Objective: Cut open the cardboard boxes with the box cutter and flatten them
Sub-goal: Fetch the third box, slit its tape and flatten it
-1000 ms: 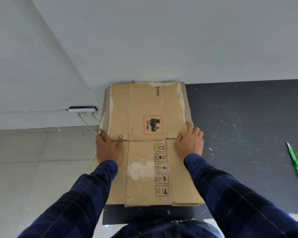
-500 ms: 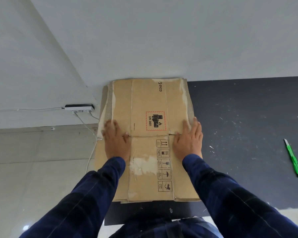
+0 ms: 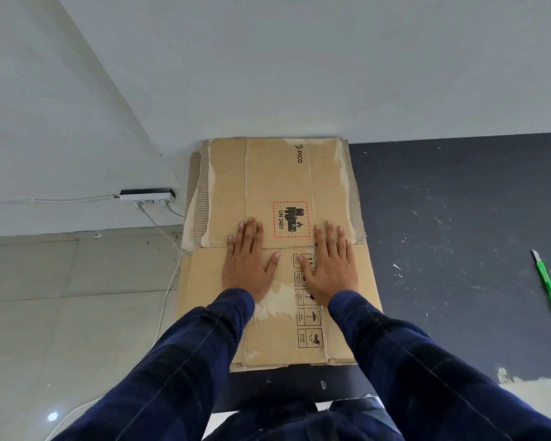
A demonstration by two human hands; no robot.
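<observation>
Navy checked sleeves [image 3: 204, 361] reach forward. The left hand [image 3: 247, 262] and right hand [image 3: 330, 265] lie flat, fingers spread, pressing the flattened cardboard box [image 3: 277, 179] at the dark mat's [image 3: 458, 249] left edge. Well to the right on the mat lies the green box cutter [image 3: 549, 288]. The box's far end apparently touches the wall [image 3: 299, 74].

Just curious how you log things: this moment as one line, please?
step: flattening | left hand: palm down on flattened brown cardboard box | right hand: palm down on same box | green box cutter: lying on dark mat
</observation>
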